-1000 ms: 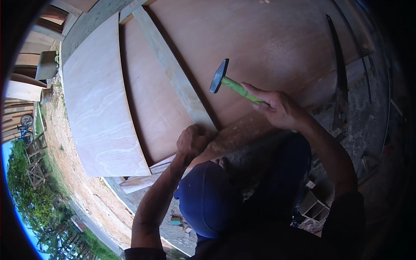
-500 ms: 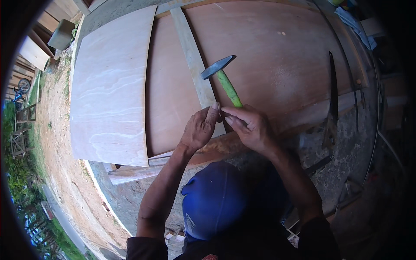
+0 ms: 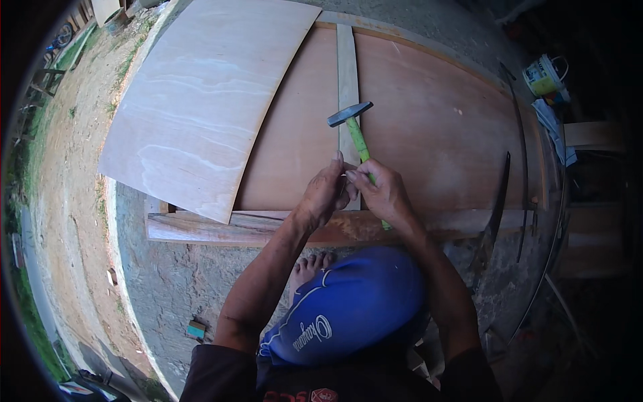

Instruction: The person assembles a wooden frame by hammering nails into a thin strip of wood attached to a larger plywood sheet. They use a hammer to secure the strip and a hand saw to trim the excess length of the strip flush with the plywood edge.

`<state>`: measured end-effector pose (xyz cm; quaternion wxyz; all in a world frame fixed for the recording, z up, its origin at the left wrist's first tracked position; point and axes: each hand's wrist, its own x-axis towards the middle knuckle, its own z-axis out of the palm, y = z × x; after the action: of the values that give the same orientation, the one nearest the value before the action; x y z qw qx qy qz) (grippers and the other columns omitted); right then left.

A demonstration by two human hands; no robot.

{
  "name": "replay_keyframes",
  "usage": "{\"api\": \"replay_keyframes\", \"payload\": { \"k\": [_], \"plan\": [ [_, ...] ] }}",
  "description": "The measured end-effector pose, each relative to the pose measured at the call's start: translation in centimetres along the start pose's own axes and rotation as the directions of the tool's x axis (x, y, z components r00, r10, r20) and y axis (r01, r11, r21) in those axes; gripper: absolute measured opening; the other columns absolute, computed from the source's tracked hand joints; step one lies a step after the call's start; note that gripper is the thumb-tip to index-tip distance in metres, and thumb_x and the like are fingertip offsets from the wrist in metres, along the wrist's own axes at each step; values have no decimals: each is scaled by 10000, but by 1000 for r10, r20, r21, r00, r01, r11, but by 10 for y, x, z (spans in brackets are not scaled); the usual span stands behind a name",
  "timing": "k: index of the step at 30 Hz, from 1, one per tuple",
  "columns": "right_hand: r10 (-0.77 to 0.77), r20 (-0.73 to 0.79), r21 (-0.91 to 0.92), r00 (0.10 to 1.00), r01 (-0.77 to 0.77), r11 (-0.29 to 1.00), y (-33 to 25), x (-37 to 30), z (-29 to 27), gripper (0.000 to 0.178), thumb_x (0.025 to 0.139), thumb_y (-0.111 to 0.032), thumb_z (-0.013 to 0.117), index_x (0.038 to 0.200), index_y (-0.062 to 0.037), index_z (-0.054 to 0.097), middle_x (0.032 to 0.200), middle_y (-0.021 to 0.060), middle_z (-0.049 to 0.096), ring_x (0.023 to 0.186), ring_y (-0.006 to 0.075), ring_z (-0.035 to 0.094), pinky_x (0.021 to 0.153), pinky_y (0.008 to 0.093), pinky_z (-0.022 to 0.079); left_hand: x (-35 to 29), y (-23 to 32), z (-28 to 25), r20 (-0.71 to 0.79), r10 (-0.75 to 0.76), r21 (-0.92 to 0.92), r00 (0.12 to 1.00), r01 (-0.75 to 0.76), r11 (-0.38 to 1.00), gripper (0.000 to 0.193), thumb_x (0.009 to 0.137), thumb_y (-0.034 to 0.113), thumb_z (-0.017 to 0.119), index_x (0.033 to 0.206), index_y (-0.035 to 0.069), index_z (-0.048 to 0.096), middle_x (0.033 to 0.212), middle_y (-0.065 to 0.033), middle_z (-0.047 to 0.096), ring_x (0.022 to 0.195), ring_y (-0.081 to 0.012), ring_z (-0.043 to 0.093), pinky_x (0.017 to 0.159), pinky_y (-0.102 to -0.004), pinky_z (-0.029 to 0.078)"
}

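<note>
My right hand is closed around the green handle of a hammer. Its dark steel head points away from me, over a pale wooden strip. The handle's lower end shows below the hand. Close beside it, my left hand is closed with thumb and fingers pinched near the right fingertips. Something thin and pale shows between the fingertips, too small to name. Both hands are above the near end of the strip, which crosses a reddish plywood panel set in a wooden frame.
A loose plywood sheet covers the panel's left part. On the right lies a handsaw, with a long dark strip beyond it. A bucket and blue cloth are farther right. My bent knee is near the frame.
The view has shifted, so the panel and strip appear turned and more of my leg shows. My hands stay close together; the left fingers are curled more, and the hammer stays in my right hand.
</note>
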<state>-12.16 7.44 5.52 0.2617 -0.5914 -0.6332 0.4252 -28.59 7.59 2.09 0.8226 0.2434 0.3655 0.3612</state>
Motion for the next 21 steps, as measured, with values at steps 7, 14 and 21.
{"api": "replay_keyframes", "payload": {
  "k": [7, 14, 21],
  "plan": [
    [-36, -101, -76, 994, 28, 997, 12, 3, 40, 245, 1000, -222, 634, 924, 8, 594, 731, 151, 655, 637, 211, 627, 604, 385, 500, -19, -58, -19, -209, 99, -395, 973, -176, 902, 136, 1012, 176, 616, 1043, 59, 677, 808, 2, 641, 607, -61, 485, 540, -202, 387],
    [-16, 93, -139, 996, 29, 990, 24, 4, 53, 212, 1014, -225, 600, 1100, -31, 597, 794, 190, 671, 701, 278, 673, 650, 410, 517, -16, -77, -17, -473, -20, -487, 881, -243, 839, 143, 1017, 187, 602, 1022, 72, 687, 785, -2, 657, 554, -67, 514, 533, -230, 408],
    [63, 429, -384, 901, 119, 916, -30, 21, -13, 310, 1025, -210, 571, 1323, -127, 552, 754, 161, 634, 717, 224, 658, 676, 393, 509, -11, -87, -1, -656, -74, -185, 751, -65, 981, 174, 988, 154, 614, 892, 47, 713, 653, -3, 607, 518, -70, 506, 505, -231, 385]
  ]
}}
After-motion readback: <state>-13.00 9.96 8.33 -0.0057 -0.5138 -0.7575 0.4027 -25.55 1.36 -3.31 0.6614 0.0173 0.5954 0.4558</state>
